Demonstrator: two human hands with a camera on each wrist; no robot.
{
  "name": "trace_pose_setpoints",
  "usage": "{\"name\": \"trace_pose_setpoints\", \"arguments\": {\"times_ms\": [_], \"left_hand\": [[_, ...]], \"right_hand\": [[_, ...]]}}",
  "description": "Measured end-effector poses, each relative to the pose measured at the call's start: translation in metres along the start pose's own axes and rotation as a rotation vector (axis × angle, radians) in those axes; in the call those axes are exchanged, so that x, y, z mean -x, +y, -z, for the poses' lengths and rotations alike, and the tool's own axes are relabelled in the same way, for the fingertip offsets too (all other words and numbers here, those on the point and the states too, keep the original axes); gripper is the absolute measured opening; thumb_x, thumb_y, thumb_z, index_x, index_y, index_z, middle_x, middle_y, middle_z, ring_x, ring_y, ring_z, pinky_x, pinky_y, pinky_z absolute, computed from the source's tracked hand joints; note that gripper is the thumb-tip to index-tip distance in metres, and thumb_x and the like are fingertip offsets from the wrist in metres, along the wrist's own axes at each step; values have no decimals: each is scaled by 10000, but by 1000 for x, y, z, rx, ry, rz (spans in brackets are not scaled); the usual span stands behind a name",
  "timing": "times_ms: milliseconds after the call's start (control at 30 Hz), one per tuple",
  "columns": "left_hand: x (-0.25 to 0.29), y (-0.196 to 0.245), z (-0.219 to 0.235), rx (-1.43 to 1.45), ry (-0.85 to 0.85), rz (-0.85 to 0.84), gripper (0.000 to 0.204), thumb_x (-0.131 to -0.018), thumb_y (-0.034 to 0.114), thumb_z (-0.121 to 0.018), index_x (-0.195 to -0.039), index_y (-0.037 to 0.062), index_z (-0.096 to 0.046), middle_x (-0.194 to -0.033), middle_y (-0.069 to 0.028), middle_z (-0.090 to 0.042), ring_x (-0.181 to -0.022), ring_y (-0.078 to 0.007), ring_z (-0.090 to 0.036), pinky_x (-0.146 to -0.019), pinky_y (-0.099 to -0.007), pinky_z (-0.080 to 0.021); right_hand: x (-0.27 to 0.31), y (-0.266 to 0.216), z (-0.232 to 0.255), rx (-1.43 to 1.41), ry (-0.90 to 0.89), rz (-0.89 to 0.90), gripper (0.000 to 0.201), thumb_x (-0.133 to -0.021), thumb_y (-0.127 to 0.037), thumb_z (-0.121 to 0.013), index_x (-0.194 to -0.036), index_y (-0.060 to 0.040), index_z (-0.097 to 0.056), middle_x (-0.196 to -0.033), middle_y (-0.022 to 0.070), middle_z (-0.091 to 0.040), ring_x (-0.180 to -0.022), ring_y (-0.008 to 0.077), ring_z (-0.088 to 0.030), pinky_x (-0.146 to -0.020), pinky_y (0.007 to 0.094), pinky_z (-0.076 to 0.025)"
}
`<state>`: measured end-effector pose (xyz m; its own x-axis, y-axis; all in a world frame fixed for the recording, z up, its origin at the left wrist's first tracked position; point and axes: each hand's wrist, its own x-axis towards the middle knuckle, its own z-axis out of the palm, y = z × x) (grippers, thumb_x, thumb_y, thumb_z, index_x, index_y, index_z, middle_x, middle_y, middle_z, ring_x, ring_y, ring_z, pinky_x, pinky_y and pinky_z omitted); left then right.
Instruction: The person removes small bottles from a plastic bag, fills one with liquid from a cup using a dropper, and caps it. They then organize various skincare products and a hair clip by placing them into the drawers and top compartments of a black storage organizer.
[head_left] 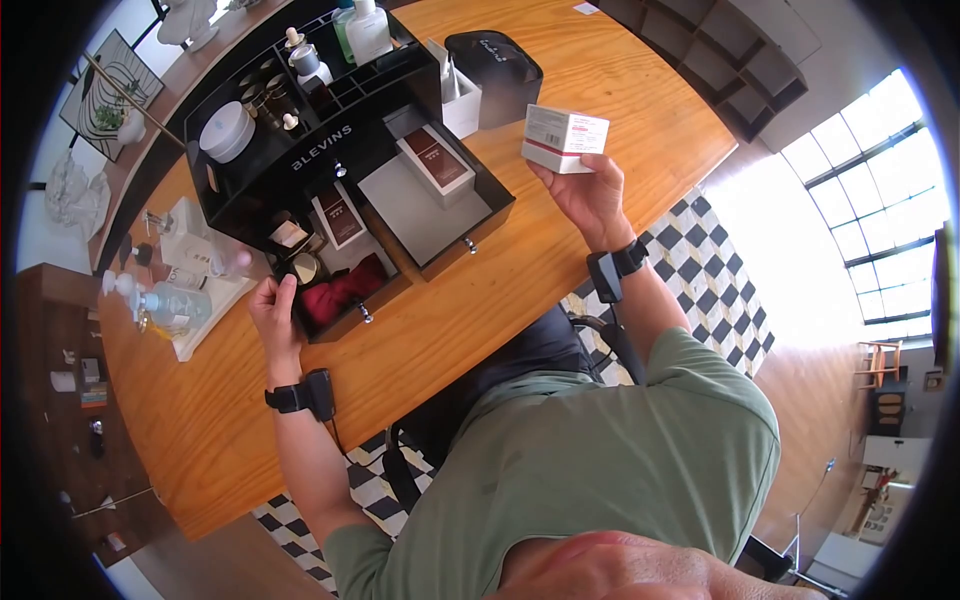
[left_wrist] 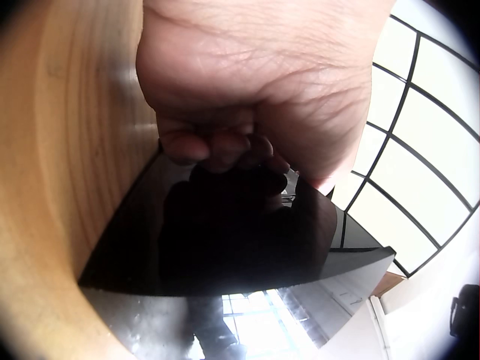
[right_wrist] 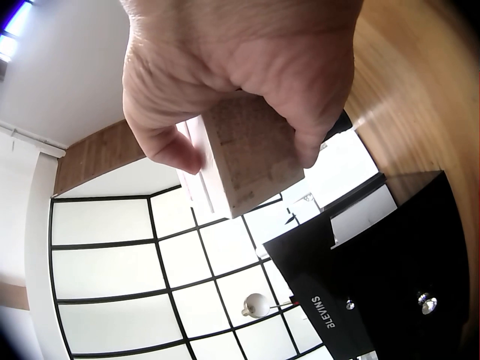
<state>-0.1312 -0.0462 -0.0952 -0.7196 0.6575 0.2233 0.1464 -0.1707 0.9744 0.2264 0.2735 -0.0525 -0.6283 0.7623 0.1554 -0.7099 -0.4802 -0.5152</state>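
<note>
My right hand (head_left: 592, 200) holds a small white box (head_left: 565, 138) with a red stripe and printed text above the table, thumb and fingers on opposite sides. The right wrist view shows the box (right_wrist: 255, 154) pinched from above. My left hand (head_left: 275, 312) is at the outer side of the left drawer (head_left: 385, 300), thumb by its top edge. Curled fingers (left_wrist: 225, 148) lie against the glossy black drawer wall (left_wrist: 225, 232) in the left wrist view. Inside the left drawer are a dark red cloth (head_left: 343, 288), a brown-and-white box (head_left: 340, 215) and small jars.
The right drawer (head_left: 490, 215) stands pulled out, with another brown-and-white box (head_left: 436, 163) inside. Bottles and a white jar (head_left: 228, 131) sit on top of the black organizer (head_left: 320, 150). A black pouch (head_left: 495, 75) is behind; a tray with bottles (head_left: 195, 335) stands left.
</note>
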Motion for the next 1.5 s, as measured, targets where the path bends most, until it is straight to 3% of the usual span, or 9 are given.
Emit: {"name": "trace_pose_setpoints", "arguments": {"times_ms": [167, 267, 367, 500, 700, 1033, 1100, 1267, 1500], "left_hand": [[0, -1, 1, 2, -5, -1, 473, -962, 131, -742, -651, 150, -387, -678, 104, -380, -648, -25, -295, -584, -245, -249], [0, 0, 0, 10, 1, 8, 472, -962, 132, -742, -653, 149, -386, -680, 102, -380, -651, -26, -296, -586, -244, -250], [-1, -2, 2, -8, -1, 11, 472, -962, 133, -743, -653, 145, -387, -683, 101, -381, -652, -26, -300, -585, -243, -252], [0, -2, 2, -11, 6, 28, 470, -962, 132, -742, -653, 141, -388, -678, 103, -377, -651, -26, -300, -584, -242, -252], [1, 0, 1, -24, -2, 18, 470, -964, 150, -736, -666, 161, -373, -688, 113, -364, -657, -20, -284, -602, -240, -234], [0, -4, 2, -24, -8, -12, 468, -969, 146, -730, -672, 166, -369, -699, 110, -359, -661, -21, -283, -601, -246, -229], [0, -3, 1, -1, 5, 3, 467, -962, 125, -735, -661, 153, -380, -690, 107, -369, -655, -22, -293, -590, -248, -234], [3, 3, -2, 6, 10, 19, 445, -970, 133, -726, -674, 162, -396, -699, 112, -369, -660, -20, -298, -602, -239, -239], [0, -3, 2, -31, 10, -5, 456, -959, 127, -744, -646, 126, -413, -670, 104, -387, -638, -23, -310, -566, -255, -251]], "right_hand": [[-1, -13, 2, 65, 8, -60, 699, -844, -185, -721, -1472, -47, -447, -1392, 193, -591, -1281, 357, -596, -1073, 477, -513], [-12, -22, 10, 361, 110, -7, 698, -836, -190, -749, -1452, -21, -466, -1327, 172, -639, -1225, 317, -631, -1019, 433, -520], [-18, -29, 12, 1347, 240, 180, 737, -792, -206, -805, -1413, 33, -488, -1263, 183, -669, -1141, 283, -669, -971, 405, -530], [-17, -25, -20, 1843, 201, 301, 812, -653, -288, -890, -1338, 2, -562, -1191, 196, -689, -1111, 320, -672, -979, 407, -527], [-21, -16, -28, 1921, 42, 306, 699, -647, -290, -889, -1237, -16, -635, -1116, 198, -700, -1098, 360, -649, -975, 438, -509], [-23, -6, -44, 1903, 12, 197, 679, -686, -333, -863, -1224, 15, -638, -1135, 229, -699, -1106, 381, -649, -986, 445, -502], [-24, -5, -34, 1970, -46, 341, 664, -707, -321, -843, -1239, 19, -637, -1142, 228, -697, -1120, 387, -646, -993, 451, -504], [-21, -20, -32, 1987, -307, 375, 629, -766, -358, -808, -1215, 52, -644, -1063, 234, -715, -1051, 385, -687, -955, 437, -532], [-27, -8, -41, 2114, -115, 221, 653, -763, -413, -814, -1185, 63, -670, -1076, 256, -715, -1018, 407, -693, -923, 446, -548]]}}
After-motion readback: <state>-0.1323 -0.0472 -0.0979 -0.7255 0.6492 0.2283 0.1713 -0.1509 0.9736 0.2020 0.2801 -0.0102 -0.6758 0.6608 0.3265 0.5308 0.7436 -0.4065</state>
